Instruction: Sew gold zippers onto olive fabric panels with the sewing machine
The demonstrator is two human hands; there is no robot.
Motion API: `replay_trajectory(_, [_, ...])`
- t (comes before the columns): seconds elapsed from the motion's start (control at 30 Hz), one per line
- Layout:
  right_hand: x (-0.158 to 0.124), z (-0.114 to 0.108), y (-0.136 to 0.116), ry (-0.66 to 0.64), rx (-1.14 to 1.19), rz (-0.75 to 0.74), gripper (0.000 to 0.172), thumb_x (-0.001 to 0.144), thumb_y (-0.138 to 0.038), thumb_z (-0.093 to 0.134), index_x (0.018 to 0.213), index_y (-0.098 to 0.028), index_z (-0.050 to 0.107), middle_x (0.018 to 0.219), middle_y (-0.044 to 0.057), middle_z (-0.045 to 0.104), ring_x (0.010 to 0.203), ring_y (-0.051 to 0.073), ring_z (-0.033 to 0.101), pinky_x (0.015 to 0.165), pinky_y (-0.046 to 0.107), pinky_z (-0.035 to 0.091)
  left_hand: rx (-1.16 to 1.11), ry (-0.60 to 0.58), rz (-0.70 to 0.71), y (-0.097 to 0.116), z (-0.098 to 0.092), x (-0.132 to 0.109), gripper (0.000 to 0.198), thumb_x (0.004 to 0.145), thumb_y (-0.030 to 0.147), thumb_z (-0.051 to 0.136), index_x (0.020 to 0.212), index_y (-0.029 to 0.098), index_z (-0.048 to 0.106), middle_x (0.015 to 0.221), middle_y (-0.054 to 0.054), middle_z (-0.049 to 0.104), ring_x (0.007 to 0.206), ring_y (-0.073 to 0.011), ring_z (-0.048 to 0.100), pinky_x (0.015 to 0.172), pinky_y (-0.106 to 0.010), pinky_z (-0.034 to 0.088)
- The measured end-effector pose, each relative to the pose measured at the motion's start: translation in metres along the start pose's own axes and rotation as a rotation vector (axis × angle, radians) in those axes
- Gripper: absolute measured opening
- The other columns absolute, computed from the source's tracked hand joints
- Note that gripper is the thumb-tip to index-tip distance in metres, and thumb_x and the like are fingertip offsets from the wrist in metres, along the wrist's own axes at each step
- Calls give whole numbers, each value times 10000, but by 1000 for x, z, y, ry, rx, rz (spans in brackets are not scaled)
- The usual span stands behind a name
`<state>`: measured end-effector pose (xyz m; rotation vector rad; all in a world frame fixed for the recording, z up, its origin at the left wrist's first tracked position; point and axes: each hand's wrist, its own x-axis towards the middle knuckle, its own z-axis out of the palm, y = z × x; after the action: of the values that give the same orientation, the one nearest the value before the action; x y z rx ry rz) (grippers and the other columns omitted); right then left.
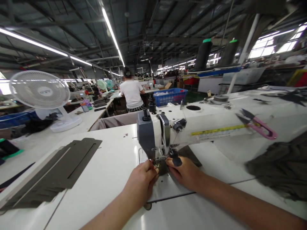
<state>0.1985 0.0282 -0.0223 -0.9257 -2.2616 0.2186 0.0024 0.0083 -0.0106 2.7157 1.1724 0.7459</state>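
A white and grey sewing machine (145,134) stands in front of me, and a small piece of dark olive fabric (163,168) lies under its needle area. My left hand (141,179) is closed at the left of this piece, fingertips pinching its edge. From the right, my right hand (185,172) grips the fabric close to the presser foot, fingers curled together. A dark round patch shows on that hand near the thumb. The exact needle point and the fingertips nearest it are partly hidden.
Stacked olive fabric pieces (64,166) lie left on the white table. Pink-handled scissors (261,127) rest on the machine arm. Crumpled dark fabric (280,166) sits at right. A white fan (40,91), a blue basket (171,96) and a person in white (131,92) are beyond.
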Motion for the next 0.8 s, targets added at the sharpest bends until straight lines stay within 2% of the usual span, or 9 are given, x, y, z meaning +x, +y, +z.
replay_trajectory(0.17, [2, -2, -3, -41, -3, 56, 223, 775, -88, 375, 706, -166, 572, 701, 61, 619, 654, 167, 572, 614, 250, 426, -18, 30, -22, -2, 2, 1, 211, 862, 151, 413, 764, 153, 601, 833, -58, 541, 723, -151, 565, 644, -253, 492])
replay_trajectory(0.4, [2, 4, 0, -20, -61, 95, 221, 762, -92, 397, 645, -172, 565, 638, 51, 604, 591, 164, 549, 558, 245, 397, -40, 30, -47, -2, 2, 1, 162, 844, 136, 439, 760, 158, 577, 861, -58, 547, 735, -158, 574, 654, -264, 495])
replay_trajectory(0.57, [2, 7, -1, -34, -15, 110, 200, 762, -86, 419, 695, -167, 589, 691, 51, 630, 653, 165, 574, 604, 245, 409, -34, 47, -74, -3, 5, 2, 155, 846, 138, 446, 764, 163, 574, 879, -55, 550, 760, -165, 577, 673, -274, 497])
replay_trajectory(0.67, [3, -3, -2, -101, -9, 98, 142, 780, -119, 460, 750, -160, 593, 742, 51, 634, 702, 167, 576, 660, 261, 423, -11, 55, -68, -5, 1, 2, 141, 834, 147, 474, 724, 157, 562, 847, -58, 559, 748, -174, 573, 656, -285, 501])
replay_trajectory(0.73, [2, -15, -2, -120, -135, 104, 104, 784, -166, 509, 834, -154, 599, 838, 73, 634, 799, 197, 571, 765, 324, 413, 22, 88, -45, 0, -3, 0, 134, 831, 158, 485, 719, 158, 559, 826, -60, 567, 741, -180, 573, 656, -303, 505])
replay_trajectory(0.8, [-5, -27, -5, -106, -389, 167, 106, 764, -143, 526, 835, -138, 604, 882, 117, 619, 865, 255, 552, 816, 418, 378, 52, 139, 23, 14, -8, -3, 113, 841, 163, 473, 784, 159, 570, 842, -68, 585, 771, -188, 576, 696, -332, 506])
